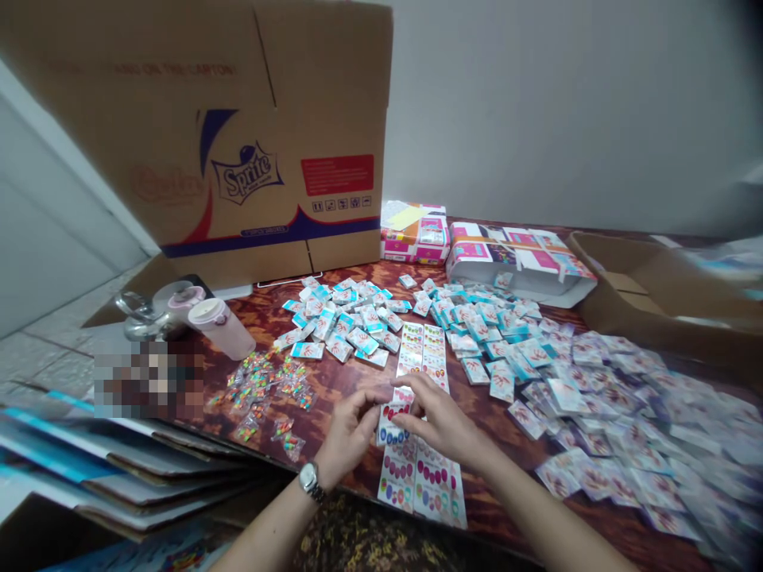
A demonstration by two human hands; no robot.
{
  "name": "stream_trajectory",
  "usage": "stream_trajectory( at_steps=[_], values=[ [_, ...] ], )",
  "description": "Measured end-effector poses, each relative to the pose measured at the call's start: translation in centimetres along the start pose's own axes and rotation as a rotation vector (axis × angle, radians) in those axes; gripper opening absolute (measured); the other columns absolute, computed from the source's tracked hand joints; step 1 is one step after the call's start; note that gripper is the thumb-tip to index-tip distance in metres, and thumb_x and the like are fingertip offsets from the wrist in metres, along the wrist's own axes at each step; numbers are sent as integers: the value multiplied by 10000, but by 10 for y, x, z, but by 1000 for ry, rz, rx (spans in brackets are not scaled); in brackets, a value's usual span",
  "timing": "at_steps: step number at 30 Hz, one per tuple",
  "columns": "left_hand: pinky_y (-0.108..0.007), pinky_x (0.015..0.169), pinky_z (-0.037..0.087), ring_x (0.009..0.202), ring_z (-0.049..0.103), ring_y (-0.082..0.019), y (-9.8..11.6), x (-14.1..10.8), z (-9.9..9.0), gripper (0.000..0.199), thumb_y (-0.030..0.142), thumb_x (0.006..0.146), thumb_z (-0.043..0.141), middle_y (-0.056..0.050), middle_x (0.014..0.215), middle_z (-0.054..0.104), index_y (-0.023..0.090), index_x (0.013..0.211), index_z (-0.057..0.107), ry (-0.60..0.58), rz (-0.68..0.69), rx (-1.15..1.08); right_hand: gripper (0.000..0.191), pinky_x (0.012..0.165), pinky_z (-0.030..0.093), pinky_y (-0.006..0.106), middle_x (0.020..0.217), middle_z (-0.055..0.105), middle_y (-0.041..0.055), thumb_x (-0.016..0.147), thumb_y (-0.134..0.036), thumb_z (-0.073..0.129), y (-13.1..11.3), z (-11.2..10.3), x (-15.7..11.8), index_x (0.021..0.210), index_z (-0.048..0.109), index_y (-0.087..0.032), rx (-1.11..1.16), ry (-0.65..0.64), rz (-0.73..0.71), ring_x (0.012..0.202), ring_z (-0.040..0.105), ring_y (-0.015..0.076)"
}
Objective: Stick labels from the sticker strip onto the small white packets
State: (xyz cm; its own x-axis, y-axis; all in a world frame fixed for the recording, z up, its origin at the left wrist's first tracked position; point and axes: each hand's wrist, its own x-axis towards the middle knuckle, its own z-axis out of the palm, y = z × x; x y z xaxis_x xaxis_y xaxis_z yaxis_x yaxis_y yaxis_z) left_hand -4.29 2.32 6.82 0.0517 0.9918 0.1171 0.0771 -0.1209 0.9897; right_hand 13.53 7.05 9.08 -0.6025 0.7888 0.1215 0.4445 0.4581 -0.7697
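Observation:
Both my hands meet over the front middle of the table. My left hand (353, 433), with a watch (310, 479) on its wrist, is closed with thumb and fingers at the left edge of a small nail sticker sheet (393, 434) printed with red and blue nail shapes. My right hand (444, 425) curls over the right side of that sheet, its fingers bent and gripping the edge. Beneath it lie more nail sticker sheets (424, 488), with others (422, 349) beyond my fingers. Left of my hands are small clear packets of colourful pieces (292, 381).
Small blue-and-white boxes (342, 318) lie in a heap ahead, and more boxes (494, 326) pile up to the right. Purplish packs (620, 421) spread across the right side. A large Sprite carton (280, 159), a pink-lidded bottle (223, 327) and an open carton (649, 310) stand around.

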Motion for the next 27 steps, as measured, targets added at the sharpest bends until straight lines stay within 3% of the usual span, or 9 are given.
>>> stream_trajectory(
  at_steps=[3, 5, 10, 13, 15, 18, 22, 25, 27],
  values=[
    [-287, 793, 453, 901, 576, -173, 4, -1, -2, 215, 285, 844, 501, -59, 968, 619, 171, 1014, 565, -10, -30, -99, 85, 530, 393, 202, 706, 544, -14, 833, -270, 551, 5, 4, 4, 838, 563, -186, -43, -61, -32, 589, 519, 112],
    [-283, 792, 448, 916, 566, -178, 5, -2, -2, 257, 300, 823, 541, -61, 990, 611, 173, 1046, 554, -31, -89, -178, 110, 535, 384, 206, 670, 534, -11, 850, -256, 527, 7, 10, 4, 772, 547, -181, -119, -8, -96, 612, 516, 121],
    [-255, 709, 445, 776, 569, -153, 3, -6, -1, 247, 343, 773, 607, -48, 854, 623, 146, 921, 622, -49, -252, -379, 133, 621, 426, 241, 803, 596, 58, 872, -128, 454, 18, 25, -4, 886, 579, -172, -431, 208, -431, 703, 549, 140],
    [-245, 690, 446, 771, 571, -143, -1, -11, 1, 246, 350, 769, 617, -52, 858, 618, 142, 900, 615, -12, -330, -544, 158, 650, 439, 287, 908, 627, 91, 837, -84, 501, 25, 29, -9, 948, 578, -167, -597, 212, -671, 727, 558, 159],
    [-242, 717, 443, 786, 570, -141, -5, -13, 2, 272, 314, 710, 688, -54, 866, 620, 132, 896, 612, -4, -330, -530, 130, 656, 446, 303, 929, 628, 103, 815, -82, 540, 27, 30, -11, 911, 583, -158, -618, 195, -746, 740, 563, 170],
    [-266, 769, 441, 836, 572, -155, -9, -17, 1, 297, 309, 716, 682, -68, 921, 622, 127, 935, 600, -40, -323, -476, 143, 668, 459, 299, 918, 628, 112, 825, -78, 515, 30, 33, -11, 931, 584, -146, -589, 222, -728, 785, 577, 184],
    [-268, 758, 454, 837, 576, -165, -9, -21, -5, 312, 274, 705, 689, -50, 915, 618, 137, 964, 584, -137, -295, -331, 166, 639, 461, 267, 813, 621, 71, 857, -112, 457, 31, 41, -7, 954, 582, -162, -552, 225, -522, 700, 572, 154],
    [-265, 682, 479, 730, 594, -152, -11, -21, -7, 233, 314, 778, 601, -38, 824, 620, 131, 921, 592, -93, -312, -254, 188, 657, 463, 251, 817, 616, 59, 872, -139, 441, 28, 43, -5, 1002, 573, -170, -468, 202, -425, 709, 573, 140],
    [-257, 619, 489, 652, 596, -139, -13, -20, -6, 222, 321, 795, 571, -34, 779, 620, 129, 905, 591, -34, -354, -293, 223, 665, 461, 261, 847, 624, 67, 873, -135, 445, 25, 42, -5, 1060, 561, -173, -480, 204, -503, 745, 576, 149]
  ],
)
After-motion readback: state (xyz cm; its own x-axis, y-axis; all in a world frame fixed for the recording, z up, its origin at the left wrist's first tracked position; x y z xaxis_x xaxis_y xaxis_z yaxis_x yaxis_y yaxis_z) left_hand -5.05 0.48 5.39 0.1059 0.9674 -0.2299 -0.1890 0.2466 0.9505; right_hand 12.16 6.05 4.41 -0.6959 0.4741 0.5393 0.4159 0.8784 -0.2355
